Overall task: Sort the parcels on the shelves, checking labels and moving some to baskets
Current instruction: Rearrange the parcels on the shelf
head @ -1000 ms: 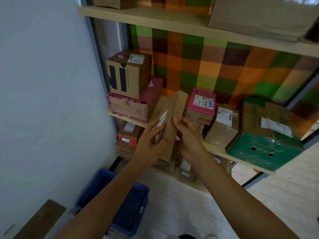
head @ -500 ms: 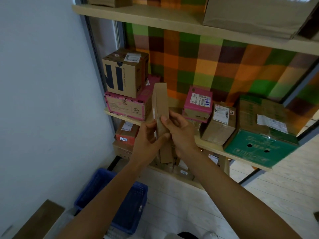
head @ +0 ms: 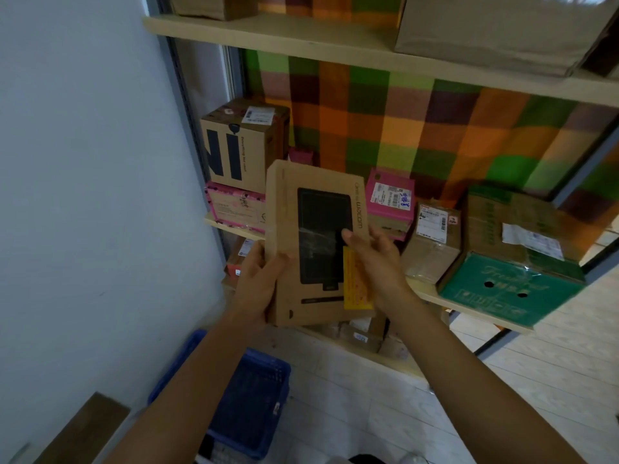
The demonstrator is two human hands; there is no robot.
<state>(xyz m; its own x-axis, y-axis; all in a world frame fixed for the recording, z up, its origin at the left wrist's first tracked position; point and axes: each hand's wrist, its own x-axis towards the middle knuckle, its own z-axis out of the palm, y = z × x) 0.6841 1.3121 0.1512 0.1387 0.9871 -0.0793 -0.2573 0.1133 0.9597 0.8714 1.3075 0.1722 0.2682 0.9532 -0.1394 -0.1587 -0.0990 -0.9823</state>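
The left hand [head: 258, 283] and right hand [head: 378, 266] grip opposite edges of the flat brown cardboard parcel [head: 284, 209], printed face toward the wearer, likely to check its label.

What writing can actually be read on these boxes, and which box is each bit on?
"wacom": printed sideways on the flat brown box that the left hand and the right hand hold.
"NI": big dark letters on the brown carton.
Too small or blurred to read: the yellow sticker, the white label on the pink box, and the script on the green box.
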